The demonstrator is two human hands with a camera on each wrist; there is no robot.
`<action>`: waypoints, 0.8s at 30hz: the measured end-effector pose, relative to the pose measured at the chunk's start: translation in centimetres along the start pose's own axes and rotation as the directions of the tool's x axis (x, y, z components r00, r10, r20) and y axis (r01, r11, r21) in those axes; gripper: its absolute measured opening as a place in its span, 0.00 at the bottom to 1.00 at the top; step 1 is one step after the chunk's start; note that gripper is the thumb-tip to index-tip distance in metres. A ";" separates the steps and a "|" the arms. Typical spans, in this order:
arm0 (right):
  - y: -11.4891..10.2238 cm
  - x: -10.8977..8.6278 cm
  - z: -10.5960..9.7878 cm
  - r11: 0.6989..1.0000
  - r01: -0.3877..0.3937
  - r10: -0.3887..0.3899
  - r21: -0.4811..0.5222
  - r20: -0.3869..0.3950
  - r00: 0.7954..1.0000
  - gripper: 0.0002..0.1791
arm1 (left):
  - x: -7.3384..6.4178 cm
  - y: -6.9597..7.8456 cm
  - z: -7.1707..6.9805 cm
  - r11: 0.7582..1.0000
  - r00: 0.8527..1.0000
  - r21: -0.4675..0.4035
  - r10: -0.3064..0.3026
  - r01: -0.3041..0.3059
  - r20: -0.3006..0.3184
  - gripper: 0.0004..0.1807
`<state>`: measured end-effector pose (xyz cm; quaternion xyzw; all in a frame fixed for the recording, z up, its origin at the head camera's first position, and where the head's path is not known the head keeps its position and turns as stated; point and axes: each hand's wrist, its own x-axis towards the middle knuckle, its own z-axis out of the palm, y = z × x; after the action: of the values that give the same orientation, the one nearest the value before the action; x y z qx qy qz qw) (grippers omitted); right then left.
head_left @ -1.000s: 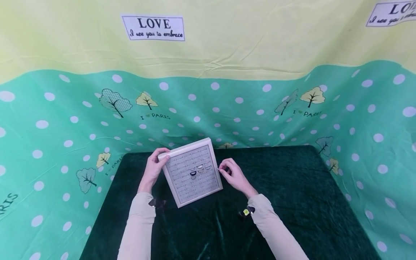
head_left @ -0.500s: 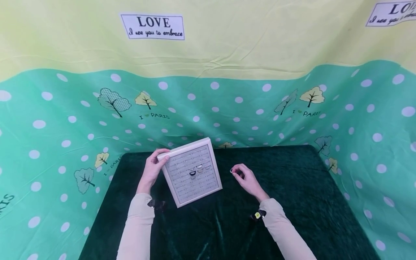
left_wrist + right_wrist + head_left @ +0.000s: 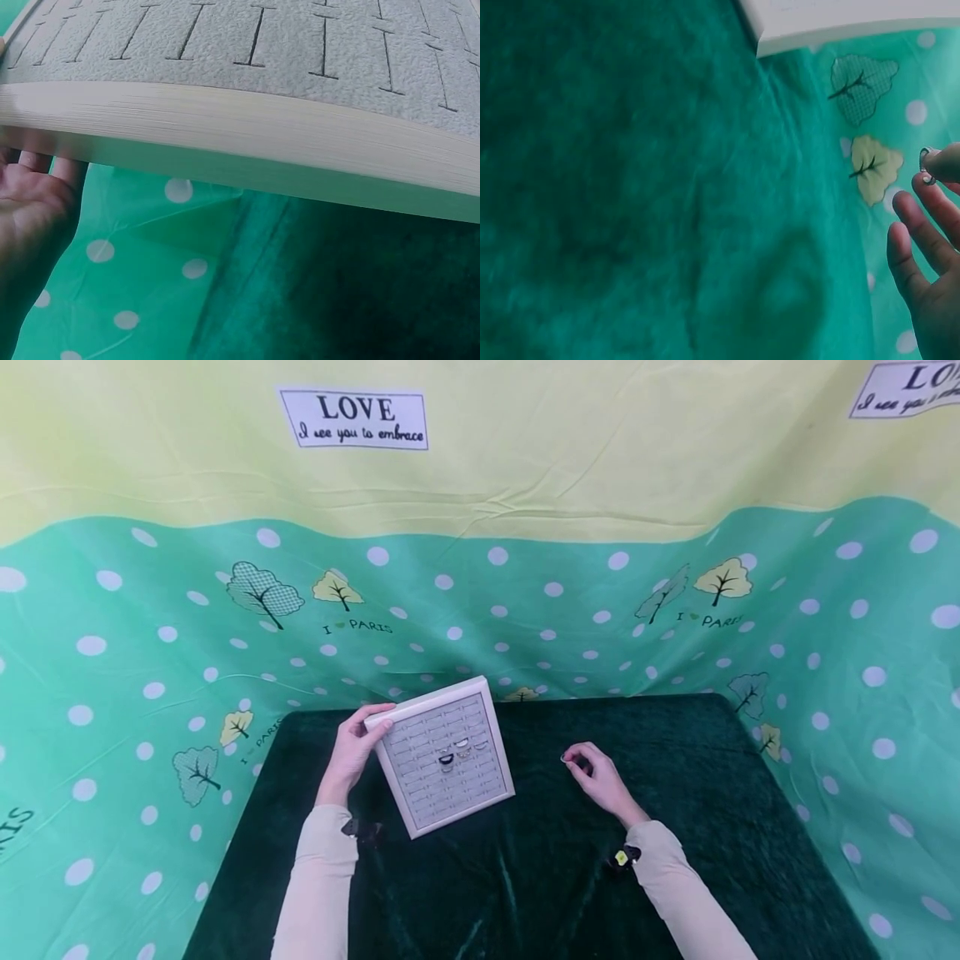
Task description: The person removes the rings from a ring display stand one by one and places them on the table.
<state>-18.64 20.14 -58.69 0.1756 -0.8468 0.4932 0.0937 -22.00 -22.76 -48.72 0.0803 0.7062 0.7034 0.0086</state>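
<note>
My left hand (image 3: pixel 349 758) grips the upper left corner of a pale ring display tray (image 3: pixel 433 699), thumb over the front. The tray is tilted up above the table. Grey padding with rows of slits fills it, and several rings (image 3: pixel 446 760) sit near its middle. In the left wrist view the tray's pale frame (image 3: pixel 225 112) crosses above part of the hand. To the right of the tray, my right hand (image 3: pixel 606 783) pinches a small silver ring (image 3: pixel 928 179) between thumb and forefinger. Its other fingers are spread in the right wrist view.
A dark green velvet cloth (image 3: pixel 697 793) covers the table under both arms. Behind and at the sides hangs a green dotted curtain (image 3: pixel 517 585) with a yellow upper part. Each wrist wears a small dark camera (image 3: pixel 622 857).
My right hand has moved right, away from the tray's right edge, with the ring between its fingertips. The left hand and the tray have stayed almost still.
</note>
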 end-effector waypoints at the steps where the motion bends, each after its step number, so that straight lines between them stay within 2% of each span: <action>1: 0.2 -0.2 -0.2 1.000 0.002 -0.002 -0.001 -0.004 1.000 0.04 | 0.1 -0.4 -0.1 1.000 1.000 0.000 -0.004 0.004 -0.002 0.21; 4: 0.7 -0.6 -0.6 1.000 0.006 -0.006 -0.005 -0.017 1.000 0.04 | 0.3 -1.2 -0.4 1.000 1.000 0.006 -0.011 0.011 -0.020 0.21; 11: 1.8 -1.4 -1.4 0.998 -0.061 0.060 -0.016 -0.036 0.998 0.05 | 0.2 -1.5 -0.6 0.999 0.999 0.046 -0.012 0.013 -0.036 0.23; 17: 2.7 -2.0 -1.8 0.994 -0.093 0.092 -0.049 -0.038 0.995 0.05 | 0.4 -1.3 -0.7 0.995 0.999 0.092 -0.027 0.029 -0.029 0.24; 21: 3.3 -2.3 -2.1 0.992 -0.102 0.097 -0.078 -0.059 0.994 0.05 | 0.4 -0.9 -0.8 0.995 0.998 0.077 -0.056 0.057 -0.015 0.23; 24: 3.9 -2.4 -2.3 0.990 -0.111 0.105 -0.091 -0.067 0.992 0.05 | 0.1 -0.1 -0.5 0.996 0.998 0.065 -0.062 0.062 0.002 0.22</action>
<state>-17.96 24.39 -61.45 0.1097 -0.8743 0.4619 0.1013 -22.23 -23.28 -48.82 0.0602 0.7306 0.6795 0.0292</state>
